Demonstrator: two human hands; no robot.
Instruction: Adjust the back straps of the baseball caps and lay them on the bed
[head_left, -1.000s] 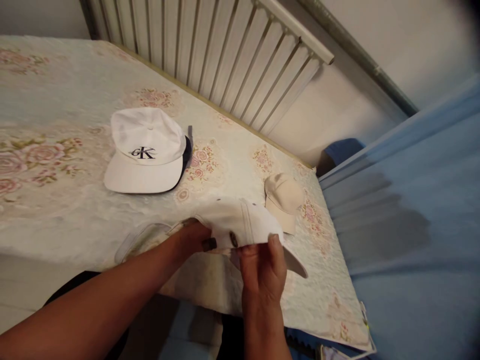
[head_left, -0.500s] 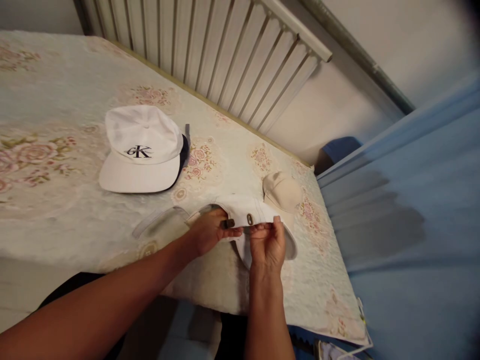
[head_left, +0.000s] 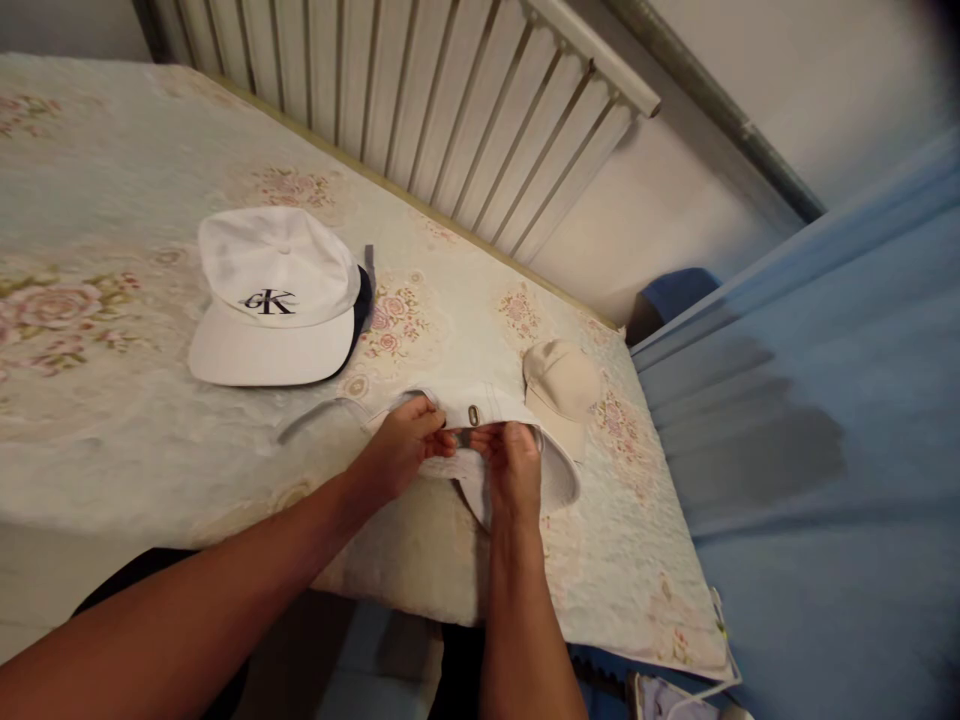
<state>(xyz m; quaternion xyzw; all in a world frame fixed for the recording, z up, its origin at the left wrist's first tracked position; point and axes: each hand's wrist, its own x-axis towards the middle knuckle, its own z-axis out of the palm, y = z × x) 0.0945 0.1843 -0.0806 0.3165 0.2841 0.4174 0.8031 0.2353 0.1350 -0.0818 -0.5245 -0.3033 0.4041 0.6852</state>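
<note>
A white cap (head_left: 499,402) is held between my two hands near the front edge of the bed, its brim toward the right and a small metal eyelet (head_left: 473,415) showing on its band. My left hand (head_left: 409,440) pinches the cap's edge beside the eyelet. Close by, my right hand (head_left: 514,460) grips the same edge with curled fingers and thumb on top. A grey strap (head_left: 319,415) trails out to the left. What lies between the fingertips of both hands is partly hidden.
Left of my hands sits a white cap with a black CK logo (head_left: 274,345), a dark cap (head_left: 364,300) partly under it. A beige cap (head_left: 562,380) lies behind my right hand. A radiator (head_left: 405,100) stands past the floral bedcover (head_left: 450,290); a blue curtain (head_left: 810,400) hangs at right.
Both hands have shifted slightly left with the cap and drawn closer together. The dark buckle-like piece at my left fingers is now mostly covered, and my right thumb has turned over the edge.
</note>
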